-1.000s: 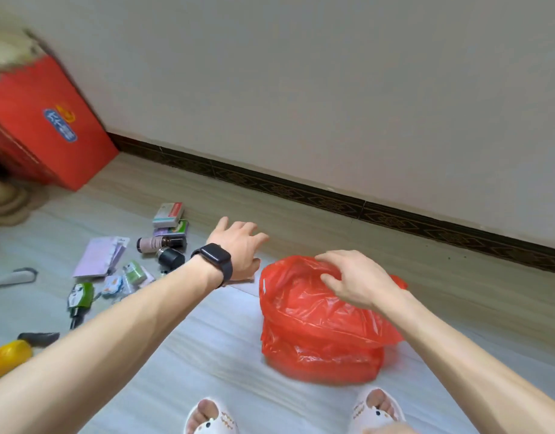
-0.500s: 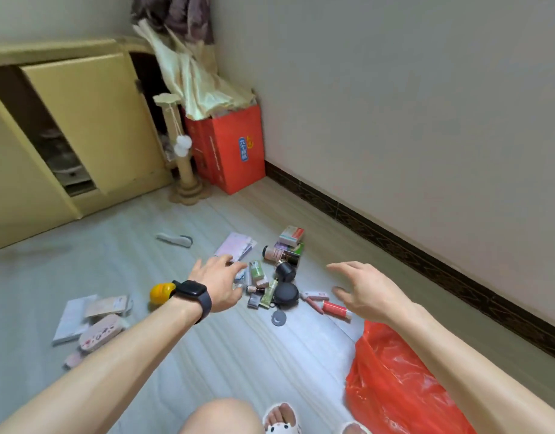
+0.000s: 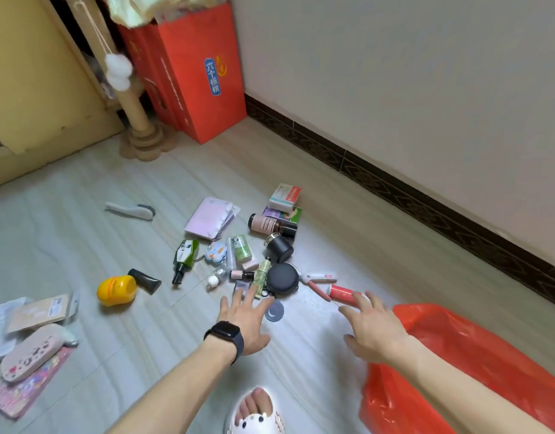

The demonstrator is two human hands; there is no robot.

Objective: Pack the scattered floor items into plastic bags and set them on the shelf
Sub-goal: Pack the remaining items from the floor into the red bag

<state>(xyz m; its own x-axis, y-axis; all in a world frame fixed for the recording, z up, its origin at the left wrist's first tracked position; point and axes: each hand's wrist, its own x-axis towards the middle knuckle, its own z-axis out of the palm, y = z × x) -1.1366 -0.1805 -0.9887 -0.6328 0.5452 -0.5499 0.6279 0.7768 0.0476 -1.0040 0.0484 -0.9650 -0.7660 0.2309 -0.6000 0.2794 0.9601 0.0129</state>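
A pile of small items lies on the floor: a black round case [image 3: 282, 278], a black jar [image 3: 279, 247], a green bottle [image 3: 184, 255], a red tube [image 3: 343, 292], a pink bottle [image 3: 267, 223], small boxes [image 3: 285, 197] and purple packets [image 3: 209, 217]. My left hand [image 3: 245, 321], with a black watch on its wrist, hovers open just in front of the pile, fingertips near the black case. My right hand [image 3: 371, 327] is open with fingers spread, just short of the red tube. A red plastic bag [image 3: 476, 368] lies at the lower right under my right forearm.
A yellow container [image 3: 116, 290] and a black tube [image 3: 144, 280] lie left of the pile. Packets and a patterned case [image 3: 28, 355] sit at the far left. A red gift bag [image 3: 198, 73], a scratching post [image 3: 135, 114] and a yellow cabinet [image 3: 35, 73] stand at the back. My slippered foot [image 3: 257, 411] is below.
My right hand let go of the red bag, and both hands have swung over to the pile of items. The view turned left and then dropped closer to the floor.
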